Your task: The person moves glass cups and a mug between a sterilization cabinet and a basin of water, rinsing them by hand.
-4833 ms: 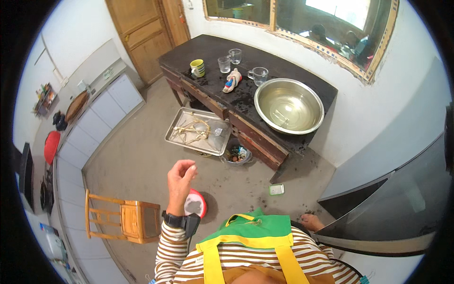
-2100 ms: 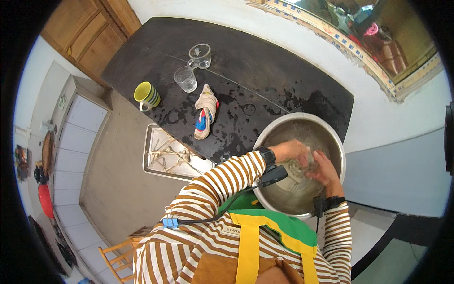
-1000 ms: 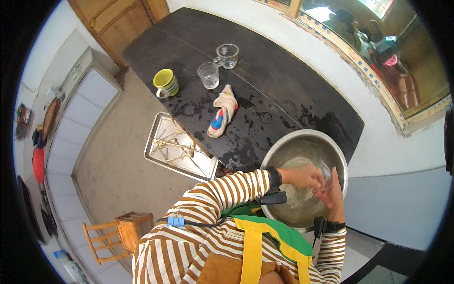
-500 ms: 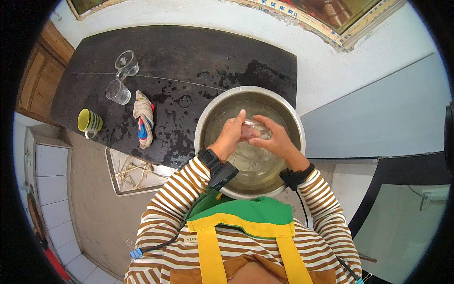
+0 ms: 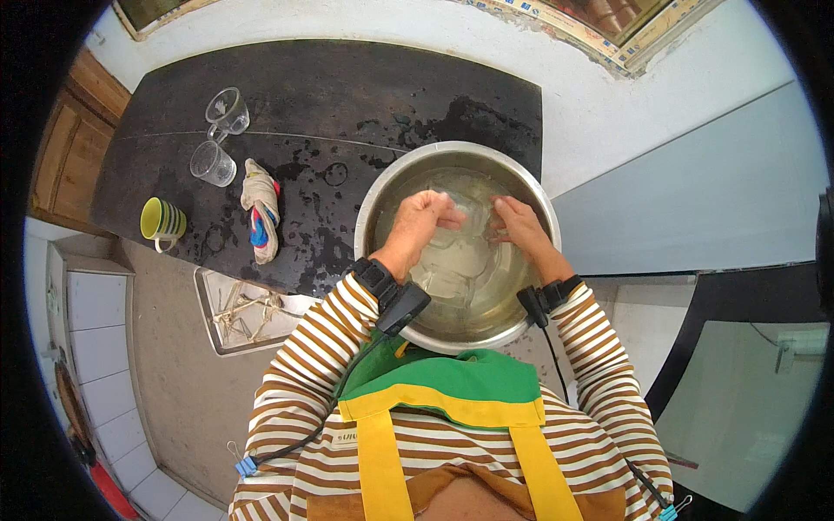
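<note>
Basin (image 5: 469, 341) of water (image 5: 495, 291), near right on dark table (image 5: 321, 82): held left hand (image 5: 423, 219) loosely curled, right hand (image 5: 525, 230) bent-fingered, apart within; could not tell whether gripping anything; showed clear glassware (image 5: 447, 280) underwater, toward near side; showed bunched cloth (image 5: 260, 211) at left.

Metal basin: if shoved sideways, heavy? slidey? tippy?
The metal basin holds water, so it's probably heavy for its size and likely to slosh if shoved. The tabletop beside it has wet patches, so it may slide rather than grip. Its broad, round bowl suggests spilling is likelier than toppling.
</note>
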Demonstrator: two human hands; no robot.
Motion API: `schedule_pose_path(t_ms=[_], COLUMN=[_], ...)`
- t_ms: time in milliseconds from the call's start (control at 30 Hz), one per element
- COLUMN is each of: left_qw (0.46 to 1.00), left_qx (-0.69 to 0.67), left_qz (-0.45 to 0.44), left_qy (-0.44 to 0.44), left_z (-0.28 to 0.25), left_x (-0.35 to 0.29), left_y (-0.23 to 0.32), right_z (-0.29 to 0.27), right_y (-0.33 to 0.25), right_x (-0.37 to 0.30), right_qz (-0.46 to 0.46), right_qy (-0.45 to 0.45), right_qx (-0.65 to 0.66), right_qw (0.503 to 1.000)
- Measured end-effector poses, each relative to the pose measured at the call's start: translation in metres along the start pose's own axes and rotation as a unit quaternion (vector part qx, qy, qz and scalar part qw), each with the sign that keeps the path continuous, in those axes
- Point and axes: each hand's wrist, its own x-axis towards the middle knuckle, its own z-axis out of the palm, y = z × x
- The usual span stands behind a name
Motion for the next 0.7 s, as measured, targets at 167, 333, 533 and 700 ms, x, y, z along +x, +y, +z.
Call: schedule_pose_path(t_ms=[167,333,533,700], left_qw=[0.996,0.997,0.997,0.997], left_qx=[-0.035,-0.044,-0.032,0.009], left_qz=[-0.052,-0.04,-0.056,-0.069], left_qy=[0.064,0.04,0.039,0.044], left_z=[-0.004,-0.003,-0.004,-0.009], left_x=[0.003,0.0,-0.005,-0.006], left_y=[-0.007,-0.012,-0.011,-0.016], right_z=[0.002,0.007,0.022,0.073], right_y=[-0.015,-0.029,-0.014,0.0], right_x=[-0.019,-0.045,-0.081,-0.101], right_qz=[0.035,-0.043,-0.237,-0.182], right_qy=[-0.134,-0.082,-0.083,-0.133], right_qx=[-0.316,0.188,-0.274,-0.422], right_qw=[0.939,0.978,0.928,0.878])
